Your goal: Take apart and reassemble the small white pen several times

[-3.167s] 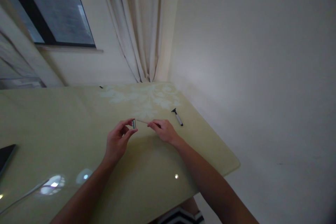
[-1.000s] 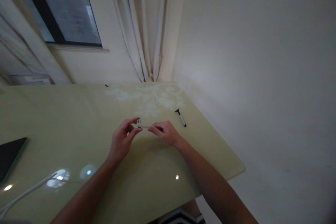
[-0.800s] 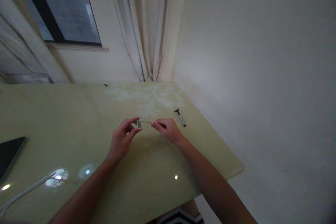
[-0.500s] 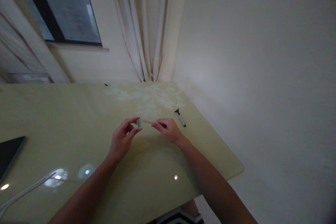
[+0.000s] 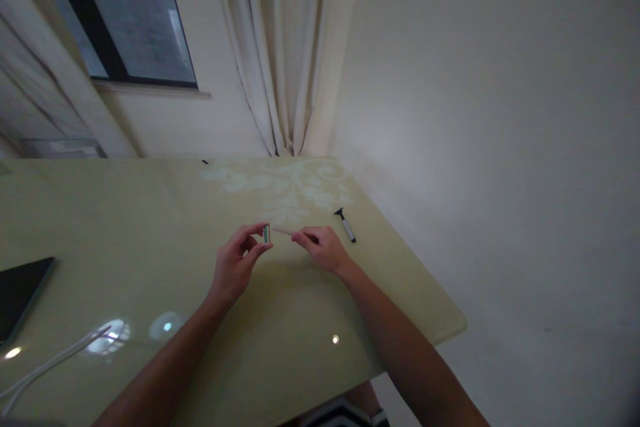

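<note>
Between the thumb and fingers of my left hand (image 5: 240, 257) a small razor blade cartridge (image 5: 267, 233) is held upright, its green and white striped side showing. My right hand (image 5: 320, 247) pinches a thin, pale stick (image 5: 283, 231), whose tip points left at the cartridge. Whether the tip touches it is too small to tell. Beyond my right hand, a razor (image 5: 346, 226) with a black head and grey handle lies on the table.
The glossy yellow-green table (image 5: 125, 233) has its right edge along a white wall. A dark flat device (image 5: 23, 293) lies at the left, with white cables (image 5: 55, 360) nearer me. A tiny black piece (image 5: 205, 161) sits at the far edge, before the curtain (image 5: 285, 47).
The whole view has shifted slightly, so things appear a little further right. Both hands keep nearly the same pose and still hold the cartridge and the stick.
</note>
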`<state>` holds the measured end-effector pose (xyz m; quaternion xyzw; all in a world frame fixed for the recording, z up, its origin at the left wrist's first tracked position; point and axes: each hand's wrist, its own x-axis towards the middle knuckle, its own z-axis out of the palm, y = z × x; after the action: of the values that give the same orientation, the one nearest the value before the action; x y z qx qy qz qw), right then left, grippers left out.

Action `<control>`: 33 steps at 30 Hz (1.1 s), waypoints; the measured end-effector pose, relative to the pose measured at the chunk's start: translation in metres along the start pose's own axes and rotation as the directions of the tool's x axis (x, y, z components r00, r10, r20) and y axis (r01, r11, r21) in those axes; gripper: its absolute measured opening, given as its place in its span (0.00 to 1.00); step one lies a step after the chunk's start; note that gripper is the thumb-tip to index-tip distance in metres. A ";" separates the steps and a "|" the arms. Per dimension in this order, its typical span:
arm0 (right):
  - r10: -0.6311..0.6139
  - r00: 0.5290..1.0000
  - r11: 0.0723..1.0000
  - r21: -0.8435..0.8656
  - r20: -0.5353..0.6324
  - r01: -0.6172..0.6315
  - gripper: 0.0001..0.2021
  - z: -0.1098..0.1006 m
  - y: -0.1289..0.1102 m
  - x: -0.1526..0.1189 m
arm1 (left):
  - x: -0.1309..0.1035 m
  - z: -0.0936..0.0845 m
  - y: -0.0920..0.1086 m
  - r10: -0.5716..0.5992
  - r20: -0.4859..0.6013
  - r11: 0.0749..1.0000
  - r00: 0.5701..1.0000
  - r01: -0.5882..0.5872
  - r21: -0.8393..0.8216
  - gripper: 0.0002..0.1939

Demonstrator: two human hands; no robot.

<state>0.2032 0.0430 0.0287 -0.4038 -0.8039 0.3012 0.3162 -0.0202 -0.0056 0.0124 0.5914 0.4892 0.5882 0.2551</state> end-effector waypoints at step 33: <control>-0.035 0.999 0.999 0.014 0.022 0.035 0.29 0.000 -0.002 0.000 | -0.002 0.000 0.006 0.129 0.016 0.989 0.992 -0.130 0.070 0.17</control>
<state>0.2024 0.0421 0.0305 -0.3843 -0.8122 0.3056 0.3152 -0.0178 -0.0092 0.0169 0.6337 0.4688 0.5826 0.1981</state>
